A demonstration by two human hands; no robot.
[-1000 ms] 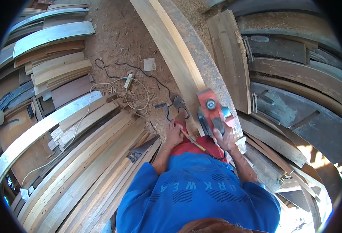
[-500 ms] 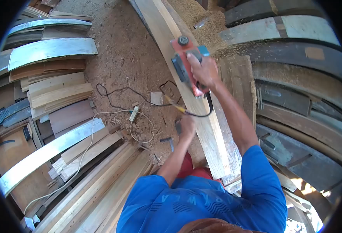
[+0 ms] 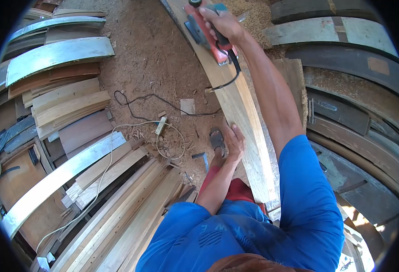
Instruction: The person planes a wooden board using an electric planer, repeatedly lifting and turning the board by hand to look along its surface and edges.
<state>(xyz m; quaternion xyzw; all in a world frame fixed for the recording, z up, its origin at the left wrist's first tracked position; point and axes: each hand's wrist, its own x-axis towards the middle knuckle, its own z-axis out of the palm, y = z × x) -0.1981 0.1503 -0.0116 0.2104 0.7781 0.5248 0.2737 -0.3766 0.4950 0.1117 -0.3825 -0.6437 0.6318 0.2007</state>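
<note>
My right hand (image 3: 225, 23) is wrapped around the rear handle of a red electric planer (image 3: 220, 56), which sits far up a long pale wooden plank (image 3: 238, 102). A black power cord (image 3: 235, 68) trails from the planer's back and crosses the plank to its left side. Lower down, my left hand (image 3: 234, 139) is at the plank's left edge, fingers stretched out and thumb apart, with nothing in it.
On the left, stacked boards (image 3: 72, 109) and long planks (image 3: 113, 213) line the floor. A white extension socket (image 3: 161, 125) and a square-shaped metal tool (image 3: 201, 158) lie among shavings. Dark boards (image 3: 344, 68) fill the right side; a sawdust heap (image 3: 256, 25) lies beyond the plank.
My right hand has pushed the planer farther up the plank, away from me. My left hand has moved right to the plank's edge, its fingers now extended. The cord has shifted forward.
</note>
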